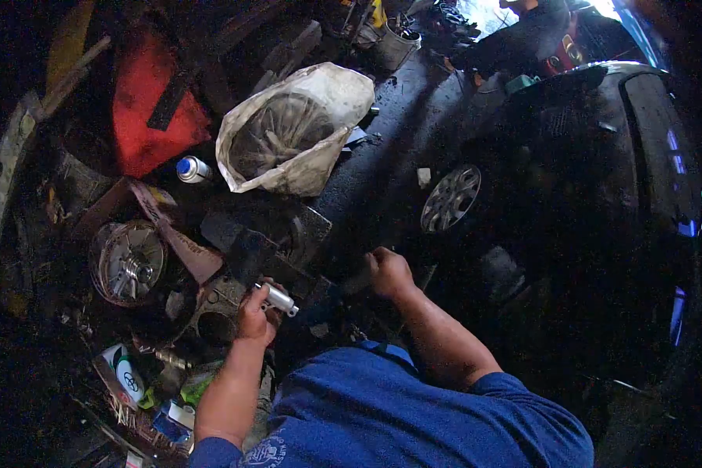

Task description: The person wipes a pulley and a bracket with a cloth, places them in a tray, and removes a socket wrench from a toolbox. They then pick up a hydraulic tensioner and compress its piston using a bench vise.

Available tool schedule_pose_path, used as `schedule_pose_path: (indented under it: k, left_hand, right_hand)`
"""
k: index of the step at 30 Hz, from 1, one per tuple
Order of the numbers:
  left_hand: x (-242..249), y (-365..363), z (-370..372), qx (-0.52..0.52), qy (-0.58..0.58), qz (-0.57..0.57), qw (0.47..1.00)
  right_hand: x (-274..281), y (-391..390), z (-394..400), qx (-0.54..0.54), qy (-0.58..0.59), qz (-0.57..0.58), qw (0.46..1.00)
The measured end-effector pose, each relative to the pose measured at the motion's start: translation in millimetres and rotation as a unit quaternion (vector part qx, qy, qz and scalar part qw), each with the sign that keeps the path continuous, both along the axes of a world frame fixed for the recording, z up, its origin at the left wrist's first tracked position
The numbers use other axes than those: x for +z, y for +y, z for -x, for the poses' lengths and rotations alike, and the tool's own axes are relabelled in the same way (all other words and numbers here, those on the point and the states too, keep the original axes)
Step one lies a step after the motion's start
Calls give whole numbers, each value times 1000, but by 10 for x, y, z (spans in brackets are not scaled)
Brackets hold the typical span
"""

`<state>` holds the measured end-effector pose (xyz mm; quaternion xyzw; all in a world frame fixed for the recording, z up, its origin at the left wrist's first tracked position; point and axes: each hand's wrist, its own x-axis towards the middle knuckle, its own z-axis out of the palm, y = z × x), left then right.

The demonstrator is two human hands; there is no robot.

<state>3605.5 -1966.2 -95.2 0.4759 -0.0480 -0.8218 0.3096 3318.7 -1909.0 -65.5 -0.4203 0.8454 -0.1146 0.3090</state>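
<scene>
My left hand [255, 318] is closed round a short silver metal cylinder [278, 299] with a small lug at its lower end; its exact kind does not show. Off to the right, my right hand [391, 273] hangs over dark ground with its fingers curled in. Whatever those fingers hold, if anything, is lost in the shadow. Under and left of my left hand lie dirty metal parts, among them a plate with a round hole [215, 327]. A finned round metal drum [132, 264] rests farther left.
Ahead, a large white sack [335, 90] holds a spoked wheel [277, 132]. Beside it stands a spray can [193, 169] with a blue cap. A dark car [585, 156] fills the right, near a wheel cover [452, 198]. Another person [515, 39] is at the back.
</scene>
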Motion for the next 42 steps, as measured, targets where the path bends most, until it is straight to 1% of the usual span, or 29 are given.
schedule_pose_path:
  k: [2,4,6,8,10,11,13,14,15,17,18,20,21,22,23,24,26,27,28,29,34,37,41,42]
  left_hand:
    - [-3,-4,-13,1,-11,-7,1000]
    - [-17,-5,-29,-4,0,-11,1000]
    - [-29,1,-11,-5,3,5,1000]
    - [-43,15,-14,-7,7,21,1000]
    - [-58,2,-48,-16,15,-2,1000]
    - [-52,-2,-48,-19,19,5,1000]
    - [-59,20,-36,-9,-40,-8,999]
    - [-87,32,-43,1,-26,-4,1000]
    - [-33,16,-25,7,4,-6,1000]
    - [2,25,-21,11,8,-13,1000]
    - [-61,27,-27,8,16,-4,1000]
    - [-220,32,-69,16,13,-17,1000]
    - [-230,44,-62,12,20,-10,1000]
    - [-236,55,-65,11,18,-14,1000]
    - [-219,38,-55,10,16,-17,1000]
    - [-170,21,-41,5,22,-10,1000]
    - [-50,-8,-33,-11,3,-12,1000]
    - [-32,-3,-23,-18,-8,-14,1000]
    - [-55,31,-10,5,26,13,1000]
    - [-38,20,10,6,27,16,999]
    - [114,-19,12,-2,-18,-13,1000]
    - [64,-3,-7,-20,-5,-15,1000]
    - [60,8,38,6,-16,-3,1000]
    - [27,13,35,4,-12,3,1000]
  right_hand:
    - [126,-50,-7,-9,-26,-43,999]
    - [-12,-16,20,-11,-16,-33,999]
    - [-12,-43,38,-13,-5,-19,1000]
    - [26,-41,48,-8,-18,-59,998]
    - [-91,10,72,4,-10,-70,997]
    - [-124,6,93,18,-2,-81,997]
    - [-88,41,99,35,-3,-46,998]
    - [-63,69,109,54,-8,-20,998]
    - [111,-14,144,45,12,-6,999]
    - [321,-89,4,43,2,-92,995]
    - [278,-96,23,39,11,-84,996]
    - [68,-81,87,46,-14,-119,992]
    - [-24,-50,101,42,-8,-113,993]
    - [-113,-7,109,44,-17,-80,996]
    - [-153,7,117,46,-26,-47,998]
    - [-128,-1,114,42,-20,-40,998]
    - [-45,-42,92,22,-25,-124,992]
    - [13,-45,81,21,-22,-119,992]
    - [74,-38,66,26,-18,-113,993]
    - [105,-40,62,33,-15,-108,993]
    - [89,-65,50,42,-25,-89,995]
    - [122,-52,40,38,-21,-92,995]
    - [320,-101,9,24,-36,-99,994]
    - [275,-92,20,25,-36,-100,994]
